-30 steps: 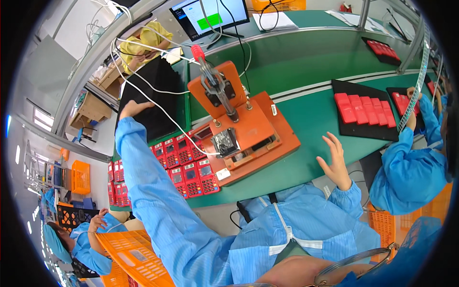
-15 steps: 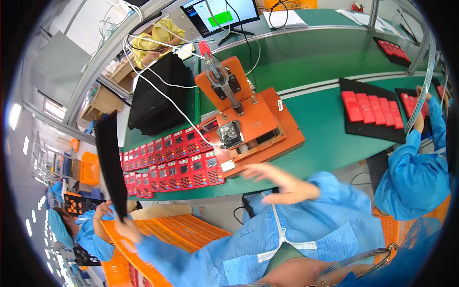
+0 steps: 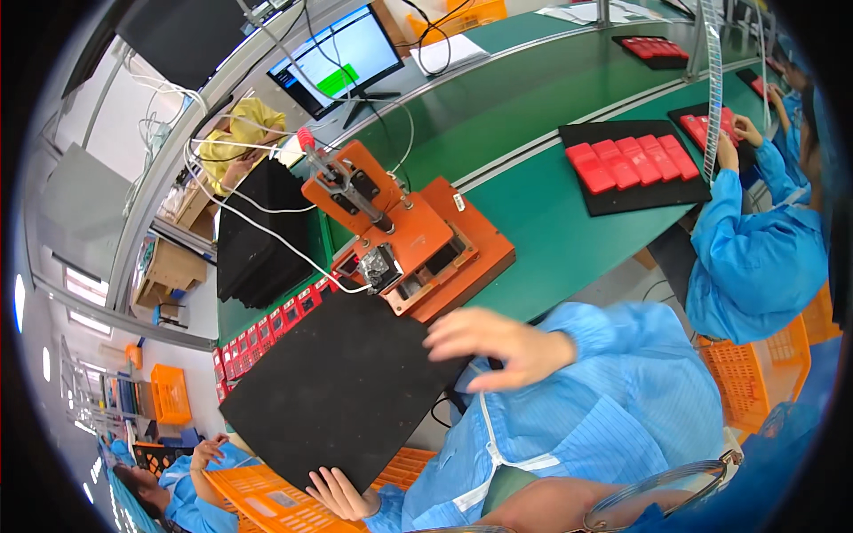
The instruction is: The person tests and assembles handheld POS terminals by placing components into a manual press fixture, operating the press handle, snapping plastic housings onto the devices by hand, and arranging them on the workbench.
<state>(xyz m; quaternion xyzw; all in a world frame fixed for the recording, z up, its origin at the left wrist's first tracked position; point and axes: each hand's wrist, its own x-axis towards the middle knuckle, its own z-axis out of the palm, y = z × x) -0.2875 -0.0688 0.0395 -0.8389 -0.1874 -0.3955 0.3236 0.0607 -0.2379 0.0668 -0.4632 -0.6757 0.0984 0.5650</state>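
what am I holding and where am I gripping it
A flat black rectangular sheet, by its near edge, in your left hand. Right hand: contact unclear.

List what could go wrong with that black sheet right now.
The black sheet, gripped at its near edge by the left hand, hides some of the red card terminals; it could knock them out of line. Its far corner appears close to the white cable and might snag it.

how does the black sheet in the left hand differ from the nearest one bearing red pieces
The held sheet is in the left hand; the loaded sheet lies on the green bench. The held sheet looks bare; the loaded sheet carries five red pieces. Both are black.
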